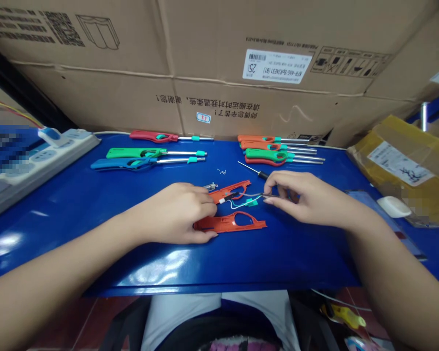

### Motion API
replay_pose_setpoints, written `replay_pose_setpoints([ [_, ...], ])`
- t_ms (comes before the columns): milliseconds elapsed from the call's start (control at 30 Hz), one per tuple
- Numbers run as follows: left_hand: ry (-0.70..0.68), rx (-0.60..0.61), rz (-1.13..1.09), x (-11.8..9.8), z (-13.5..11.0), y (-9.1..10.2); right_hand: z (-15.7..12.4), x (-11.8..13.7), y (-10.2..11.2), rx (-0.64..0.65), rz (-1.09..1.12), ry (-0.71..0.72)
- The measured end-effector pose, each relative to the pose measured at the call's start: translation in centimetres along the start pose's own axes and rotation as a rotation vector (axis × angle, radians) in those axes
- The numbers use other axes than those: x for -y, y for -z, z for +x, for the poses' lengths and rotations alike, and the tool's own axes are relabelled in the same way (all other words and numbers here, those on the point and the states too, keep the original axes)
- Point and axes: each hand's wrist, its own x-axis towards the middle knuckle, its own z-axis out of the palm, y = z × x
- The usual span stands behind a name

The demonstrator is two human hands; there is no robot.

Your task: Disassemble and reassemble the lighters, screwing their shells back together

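The handle lies apart in two orange halves, so the step in hand looks like work on its inner parts. The left hand [186, 213] bends over both halves at their left ends, thumb and forefinger narrow about the lower casing half [221, 224]; its remaining fingers are partly hidden (I cannot tell how firmly they press). The upper casing half [225, 190] lies just beyond on the blue surface [131, 268], with a black component [231, 196] over it. From there wires [254, 199] run past a teal piece [251, 202] to the right hand [303, 197], whose finger and thumb tips are pinched on their far ends. The next move seems to call for light handling, since the wires could tug the component loose.

Around this, at far left, lies a power strip [69, 151]; next come red [146, 135], green [131, 153] and blue [120, 163] lighters. Loose small metal bits [222, 171] (probably screws) could roll if knocked. The screwdriver [262, 174] is most in the way, its handle close by the right hand. Further right are a stack of lighters [256, 145] and a yellow-wrapped package [395, 131].
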Motion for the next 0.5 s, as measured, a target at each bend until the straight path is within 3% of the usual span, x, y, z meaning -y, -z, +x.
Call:
replay_pose_setpoints([
  [100, 0.039, 0.003, 0.041, 0.3, -0.1, 0.4, 0.0, 0.3, 0.1, 0.016, 0.040, 0.009],
  [300, 0.119, 0.040, 0.049, -0.1, -0.3, 0.4, 0.2, 0.1, -0.9, 0.240, 0.046, -0.013],
  [500, 0.115, -0.003, -0.106, -0.2, -0.5, -0.5, -0.1, -0.6, -1.6, 0.237, 0.060, 0.003],
])
